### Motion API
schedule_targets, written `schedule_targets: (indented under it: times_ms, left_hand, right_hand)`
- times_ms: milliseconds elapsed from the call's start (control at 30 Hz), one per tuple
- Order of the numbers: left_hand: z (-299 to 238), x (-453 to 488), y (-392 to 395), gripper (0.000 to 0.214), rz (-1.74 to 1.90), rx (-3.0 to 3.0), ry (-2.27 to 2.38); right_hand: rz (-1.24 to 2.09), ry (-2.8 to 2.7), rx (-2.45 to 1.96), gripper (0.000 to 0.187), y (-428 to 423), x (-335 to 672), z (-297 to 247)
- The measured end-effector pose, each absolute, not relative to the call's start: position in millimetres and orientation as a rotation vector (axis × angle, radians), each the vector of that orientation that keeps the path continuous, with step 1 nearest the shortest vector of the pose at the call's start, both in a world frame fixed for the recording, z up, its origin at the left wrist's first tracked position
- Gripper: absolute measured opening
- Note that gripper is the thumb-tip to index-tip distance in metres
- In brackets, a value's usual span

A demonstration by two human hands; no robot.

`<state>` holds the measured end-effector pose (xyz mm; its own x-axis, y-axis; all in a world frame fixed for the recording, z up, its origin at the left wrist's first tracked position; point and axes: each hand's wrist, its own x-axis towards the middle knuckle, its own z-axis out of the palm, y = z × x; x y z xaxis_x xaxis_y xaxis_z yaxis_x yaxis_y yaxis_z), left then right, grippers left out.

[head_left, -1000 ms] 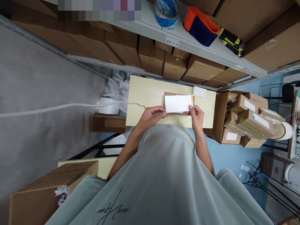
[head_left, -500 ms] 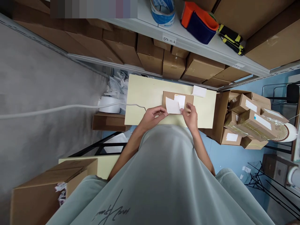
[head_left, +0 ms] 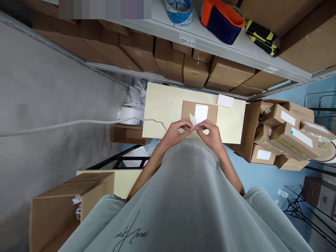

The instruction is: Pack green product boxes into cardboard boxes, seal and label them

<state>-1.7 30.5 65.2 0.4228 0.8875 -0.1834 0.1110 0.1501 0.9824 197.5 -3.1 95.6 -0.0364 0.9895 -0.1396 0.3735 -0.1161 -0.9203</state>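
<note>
A small brown cardboard box (head_left: 187, 111) lies on the pale yellow table (head_left: 162, 108), with a white label (head_left: 201, 113) stuck on its top. Just in front of the box my left hand (head_left: 176, 132) and my right hand (head_left: 210, 134) meet, both pinching a small folded piece of white paper (head_left: 193, 120) between their fingertips. The paper sticks up above my fingers, over the box's near edge.
A white slip (head_left: 224, 100) lies at the table's far right. An open carton of labelled small boxes (head_left: 283, 136) stands to the right. Shelves behind hold brown cartons, a tape roll (head_left: 179, 8), an orange-blue tape dispenser (head_left: 222, 21). A white cable (head_left: 78, 123) runs left. An open carton (head_left: 60, 206) holds paper scraps.
The wide white sheet held between both hands a second ago is gone; a label now sits on the box. My hands have come together on a small folded piece of paper.
</note>
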Motion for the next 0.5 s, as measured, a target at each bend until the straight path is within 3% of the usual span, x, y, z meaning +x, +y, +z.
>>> schedule_targets:
  times_ms: [500]
  left_hand:
    - [68.7, 15.9, 16.1, 0.017, 0.802, 1.180, 1.105]
  right_hand:
    - [1.327, -1.241, -1.519, 0.021, -10.3, 213.7, 89.3]
